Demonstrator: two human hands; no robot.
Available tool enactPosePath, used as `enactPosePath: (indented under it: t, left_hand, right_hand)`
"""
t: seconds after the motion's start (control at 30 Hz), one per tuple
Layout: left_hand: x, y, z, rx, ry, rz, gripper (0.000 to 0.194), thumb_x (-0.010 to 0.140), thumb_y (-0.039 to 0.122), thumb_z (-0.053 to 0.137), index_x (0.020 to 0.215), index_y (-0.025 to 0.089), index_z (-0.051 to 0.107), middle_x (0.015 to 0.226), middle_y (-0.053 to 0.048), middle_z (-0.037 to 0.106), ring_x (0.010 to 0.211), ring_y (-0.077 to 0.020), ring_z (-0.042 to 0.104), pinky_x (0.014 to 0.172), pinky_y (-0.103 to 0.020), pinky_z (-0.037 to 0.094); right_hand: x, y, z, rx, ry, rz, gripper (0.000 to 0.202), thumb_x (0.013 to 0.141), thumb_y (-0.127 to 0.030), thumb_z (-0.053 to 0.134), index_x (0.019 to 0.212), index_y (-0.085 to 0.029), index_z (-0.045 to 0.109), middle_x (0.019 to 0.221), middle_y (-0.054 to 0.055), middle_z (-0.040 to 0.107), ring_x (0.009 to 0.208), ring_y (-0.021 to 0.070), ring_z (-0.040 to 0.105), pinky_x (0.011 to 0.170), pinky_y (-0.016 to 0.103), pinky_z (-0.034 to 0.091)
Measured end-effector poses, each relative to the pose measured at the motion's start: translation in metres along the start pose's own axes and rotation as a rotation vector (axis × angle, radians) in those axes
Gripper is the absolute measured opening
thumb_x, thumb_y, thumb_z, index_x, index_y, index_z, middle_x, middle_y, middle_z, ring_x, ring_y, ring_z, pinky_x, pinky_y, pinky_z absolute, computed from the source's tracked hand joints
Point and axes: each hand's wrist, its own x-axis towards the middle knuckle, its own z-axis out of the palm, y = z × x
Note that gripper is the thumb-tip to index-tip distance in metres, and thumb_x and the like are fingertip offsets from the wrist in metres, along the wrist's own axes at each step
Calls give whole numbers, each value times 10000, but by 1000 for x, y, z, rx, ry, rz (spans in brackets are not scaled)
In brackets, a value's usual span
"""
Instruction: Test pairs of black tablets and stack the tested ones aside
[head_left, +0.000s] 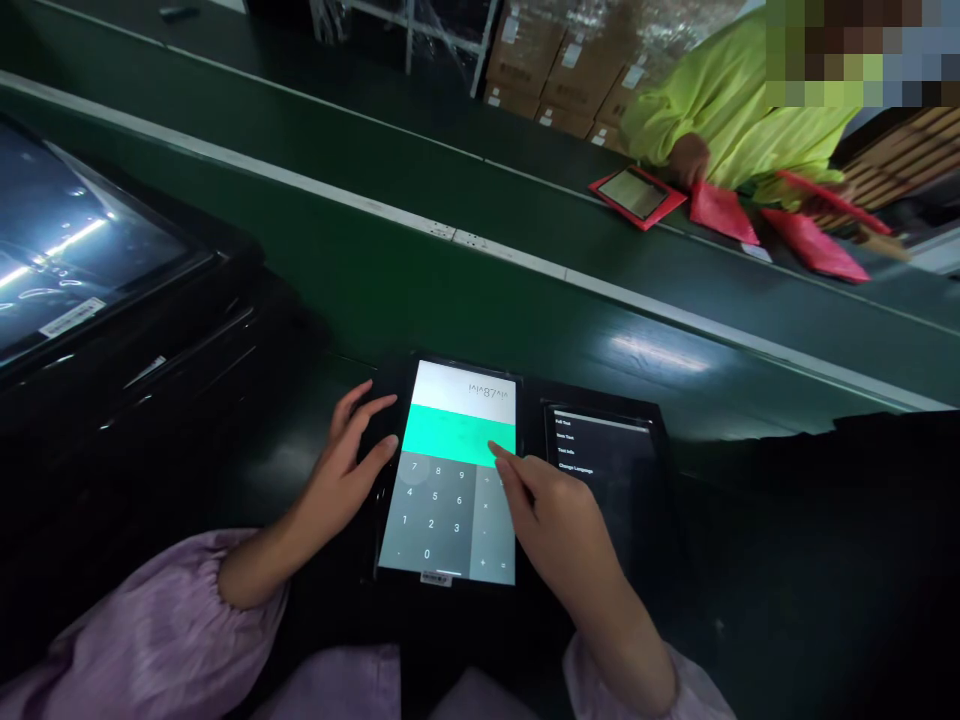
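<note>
A lit tablet [442, 430] lies in front of me with a calculator showing: a white top strip, a green band and a grey number pad. My left hand [345, 465] is beside its left edge, fingers spread, the thumb at the frame; whether it presses there I cannot tell. Over the right side of the screen is my right hand [551, 500], its index finger stretched out to the green band and the other fingers curled. It holds nothing and covers part of the keypad. Just to the right lies a second tablet [607, 440] with a dark text menu, partly hidden by my right hand.
Black glossy devices or covers [97, 230] take up the left side. A pale rail [360, 205] crosses the green bench. Beyond it, a person in a yellow top [735, 110] handles red pouches [720, 212] near another tablet [634, 192]. Cardboard boxes [577, 65] are stacked behind.
</note>
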Motion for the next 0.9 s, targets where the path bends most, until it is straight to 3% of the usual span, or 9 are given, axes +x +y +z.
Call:
enactPosePath:
  t: [0.2,0.3,0.43,0.63,0.9]
  left_hand:
    - [9,5,-1,-72,39,-37,445,905,455,572,1311,278,618,1593,-54,373,1508,-276,299,1262,-533,223]
    - [18,7,0,-71,37,-60,456,883,452,593,1308,291,628,1606,-38,369,1515,-285,287,1256,-556,218]
    - [33,7,1,-43,33,-55,481,851,457,623,1303,294,633,1617,-40,354,1523,-283,268,1262,-558,174]
    - [52,5,3,26,7,-11,526,829,482,620,1315,281,613,1619,-72,317,1523,-294,265,1266,-526,172]
    - [66,8,9,131,39,-30,497,821,447,662,1265,229,611,1527,-130,373,1500,-317,299,1261,-527,193]
  right_hand:
    - [-12,46,-40,-197,76,208,512,1040,-480,387,958,-215,818,733,52,642,534,166,619,503,288,420]
    - [-15,62,-46,-206,86,237,546,1038,-537,372,988,-228,819,672,35,595,508,171,608,488,295,423]
    - [-12,68,-44,-174,71,216,567,1035,-540,364,878,-238,817,644,33,590,497,173,596,486,301,412]
    - [-16,83,-60,-73,172,231,600,988,-621,367,1093,-231,811,710,55,676,594,215,659,535,336,464]
    - [-17,89,-73,5,108,241,634,939,-663,359,1094,-251,816,696,55,694,609,235,682,568,379,518]
